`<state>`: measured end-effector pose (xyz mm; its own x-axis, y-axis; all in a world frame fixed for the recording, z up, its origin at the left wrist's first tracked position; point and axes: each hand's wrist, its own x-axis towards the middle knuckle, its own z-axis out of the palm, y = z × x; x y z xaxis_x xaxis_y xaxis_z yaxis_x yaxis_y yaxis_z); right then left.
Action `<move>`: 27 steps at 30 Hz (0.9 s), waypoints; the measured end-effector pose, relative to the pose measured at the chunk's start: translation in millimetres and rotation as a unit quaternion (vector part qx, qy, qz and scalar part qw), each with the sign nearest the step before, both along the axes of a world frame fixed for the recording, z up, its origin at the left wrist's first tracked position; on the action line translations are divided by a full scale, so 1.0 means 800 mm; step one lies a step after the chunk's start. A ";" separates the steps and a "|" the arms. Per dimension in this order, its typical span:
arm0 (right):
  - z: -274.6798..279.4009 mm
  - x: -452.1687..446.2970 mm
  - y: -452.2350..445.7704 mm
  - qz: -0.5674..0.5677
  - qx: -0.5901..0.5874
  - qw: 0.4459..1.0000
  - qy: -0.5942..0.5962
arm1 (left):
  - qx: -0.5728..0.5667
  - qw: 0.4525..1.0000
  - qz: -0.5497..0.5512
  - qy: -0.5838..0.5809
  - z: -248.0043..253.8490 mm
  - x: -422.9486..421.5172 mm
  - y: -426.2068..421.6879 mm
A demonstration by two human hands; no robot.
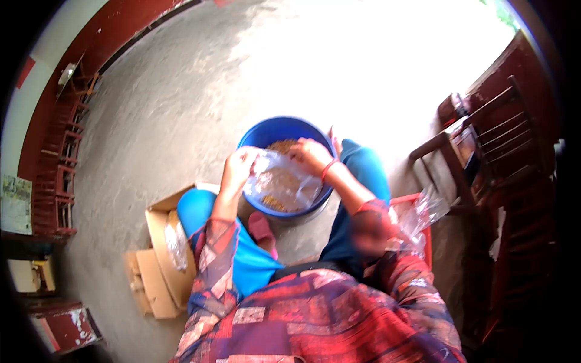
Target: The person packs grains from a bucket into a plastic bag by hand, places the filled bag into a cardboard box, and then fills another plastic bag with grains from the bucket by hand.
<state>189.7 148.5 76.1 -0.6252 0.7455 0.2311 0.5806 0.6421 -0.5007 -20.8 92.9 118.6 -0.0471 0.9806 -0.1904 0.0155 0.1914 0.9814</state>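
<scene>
Between my knees stands a blue tub (pixel 247 134) with small brown grainy pieces (pixel 282 146) in it. A clear plastic bag (pixel 284 175) is spread over the tub's opening. My left hand (pixel 242 162) is closed on the bag's upper left edge, above the tub's left rim. On the other side my right hand (pixel 310 156), with a red band at the wrist, has its fingers bent down at the bag's upper right, over the brown pieces. Its fingertips are too small and blurred to tell what they hold.
An open cardboard box (pixel 164 260) with clear plastic in it is beside my left leg. At my right are a red container (pixel 428 242) with clear bags (pixel 428 210) and a wooden chair (pixel 448 158). Wooden stools (pixel 63 181) line the left wall.
</scene>
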 end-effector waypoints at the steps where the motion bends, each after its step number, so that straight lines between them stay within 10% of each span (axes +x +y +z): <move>1: -0.001 -0.002 -0.002 -0.018 -0.003 1.000 -0.004 | -0.023 1.000 0.008 -0.011 0.002 0.000 0.000; 23: 0.017 -0.014 -0.020 0.036 -0.092 0.995 0.008 | -0.087 0.988 0.006 -0.128 0.011 0.007 -0.003; 27: 0.012 -0.018 -0.014 0.058 -0.127 0.985 -0.103 | 0.055 0.998 -0.032 -0.024 0.003 0.026 -0.008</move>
